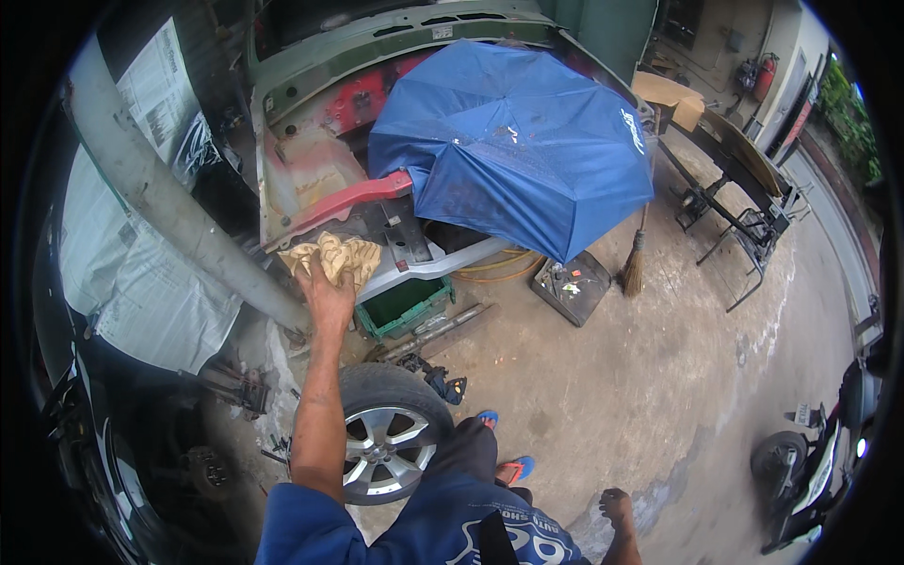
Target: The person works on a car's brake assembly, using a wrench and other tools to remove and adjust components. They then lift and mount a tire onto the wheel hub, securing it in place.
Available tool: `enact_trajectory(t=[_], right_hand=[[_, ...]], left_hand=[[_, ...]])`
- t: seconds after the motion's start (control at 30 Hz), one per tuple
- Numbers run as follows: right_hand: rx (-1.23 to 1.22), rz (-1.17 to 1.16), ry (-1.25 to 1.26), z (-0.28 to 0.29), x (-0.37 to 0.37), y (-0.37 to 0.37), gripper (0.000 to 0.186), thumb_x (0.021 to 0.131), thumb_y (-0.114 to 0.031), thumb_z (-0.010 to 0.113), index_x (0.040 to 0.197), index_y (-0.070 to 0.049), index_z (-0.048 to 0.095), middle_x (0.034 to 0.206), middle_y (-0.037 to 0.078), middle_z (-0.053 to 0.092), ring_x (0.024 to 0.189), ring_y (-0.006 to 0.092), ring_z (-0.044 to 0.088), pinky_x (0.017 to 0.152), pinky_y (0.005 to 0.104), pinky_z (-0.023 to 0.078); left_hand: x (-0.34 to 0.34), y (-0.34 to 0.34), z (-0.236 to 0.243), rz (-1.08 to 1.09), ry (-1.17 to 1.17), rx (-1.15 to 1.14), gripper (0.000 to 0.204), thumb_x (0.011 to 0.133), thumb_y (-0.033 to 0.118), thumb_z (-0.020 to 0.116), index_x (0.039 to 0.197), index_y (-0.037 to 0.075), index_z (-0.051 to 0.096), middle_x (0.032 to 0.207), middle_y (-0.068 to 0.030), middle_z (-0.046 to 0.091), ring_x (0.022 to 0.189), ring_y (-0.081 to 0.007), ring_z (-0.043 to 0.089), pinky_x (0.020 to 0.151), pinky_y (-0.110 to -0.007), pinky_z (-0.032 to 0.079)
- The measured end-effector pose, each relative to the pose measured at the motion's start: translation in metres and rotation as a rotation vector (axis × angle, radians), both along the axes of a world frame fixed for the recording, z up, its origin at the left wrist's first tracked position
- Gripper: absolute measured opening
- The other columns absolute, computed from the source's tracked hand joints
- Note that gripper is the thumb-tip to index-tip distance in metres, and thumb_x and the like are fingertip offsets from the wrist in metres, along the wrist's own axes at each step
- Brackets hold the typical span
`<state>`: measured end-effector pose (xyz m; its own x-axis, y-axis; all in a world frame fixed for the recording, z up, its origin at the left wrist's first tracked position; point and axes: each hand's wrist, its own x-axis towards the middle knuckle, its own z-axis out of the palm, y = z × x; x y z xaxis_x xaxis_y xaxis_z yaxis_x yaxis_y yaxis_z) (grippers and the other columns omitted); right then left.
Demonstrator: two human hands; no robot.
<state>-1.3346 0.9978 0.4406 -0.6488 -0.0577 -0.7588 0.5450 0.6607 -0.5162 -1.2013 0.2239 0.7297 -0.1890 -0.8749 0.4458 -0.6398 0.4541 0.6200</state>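
Observation:
My left hand reaches forward and grips a crumpled tan cloth with its fingers pressed into the folds. The cloth lies over the front left corner of a stripped car body; the metal beneath it is hidden. Close by, a red painted bar runs across the open bay. A blue umbrella is spread over much of that bay. My right hand hangs low on the right, away from the car, with its fingers curled in and nothing visible in them.
Under the car's front stands a green crate. A wheel lies by my legs. A dustpan with litter and a broom are ahead. A grey pole slants at left; a metal-legged chair and a motorcycle stand at right.

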Motion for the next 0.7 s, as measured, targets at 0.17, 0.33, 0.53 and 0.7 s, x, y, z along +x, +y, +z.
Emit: enact_trajectory(t=[0.17, 0.33, 0.53, 0.7], right_hand=[[-0.039, 0.148, 0.021, 0.028, -0.083, -0.093, 0.031, 0.096, -0.015, 0.067, 0.124, -0.002, 0.065, 0.093, 0.012, 0.072, 0.072, 0.0193, 0.068, 0.06, 0.0334, 0.054], [-0.044, 0.145, -0.014, 0.054, -0.117, -0.139, 0.033, 0.097, -0.016, 0.067, 0.126, -0.001, 0.065, 0.097, 0.012, 0.073, 0.078, 0.0191, 0.068, 0.065, 0.0339, 0.054], [-0.042, -0.093, -0.091, 0.045, -0.116, -0.163, 0.025, 0.098, -0.015, 0.068, 0.121, -0.005, 0.067, 0.091, 0.01, 0.072, 0.073, 0.0188, 0.068, 0.059, 0.0344, 0.051], [-0.136, -0.002, -0.422, 0.014, -0.127, -0.138, 0.025, 0.098, -0.015, 0.064, 0.122, -0.007, 0.067, 0.101, 0.01, 0.075, 0.088, 0.0234, 0.073, 0.069, 0.0361, 0.057]], left_hand=[[-0.075, -0.044, -0.009, -0.237, -0.124, -0.109, 0.055, 0.085, 0.005, 0.072, 0.137, 0.002, 0.051, 0.13, -0.0319, 0.056, 0.115, -0.0519, 0.058, 0.095, -0.054, 0.049], [-0.119, -0.093, -0.086, -0.139, -0.16, 0.105, 0.049, 0.083, 0.002, 0.069, 0.129, -0.001, 0.052, 0.11, -0.0286, 0.066, 0.098, -0.0509, 0.065, 0.084, -0.055, 0.053], [-0.156, -0.109, -0.129, 0.194, -0.369, 0.172, 0.04, 0.085, 0.009, 0.066, 0.124, -0.002, 0.062, 0.114, -0.0249, 0.067, 0.098, -0.047, 0.068, 0.084, -0.055, 0.054], [-0.181, -0.092, -0.162, 0.089, -0.251, -0.003, 0.057, 0.087, 0.014, 0.073, 0.14, 0.004, 0.057, 0.139, -0.0286, 0.05, 0.125, -0.0479, 0.053, 0.097, -0.053, 0.051]])
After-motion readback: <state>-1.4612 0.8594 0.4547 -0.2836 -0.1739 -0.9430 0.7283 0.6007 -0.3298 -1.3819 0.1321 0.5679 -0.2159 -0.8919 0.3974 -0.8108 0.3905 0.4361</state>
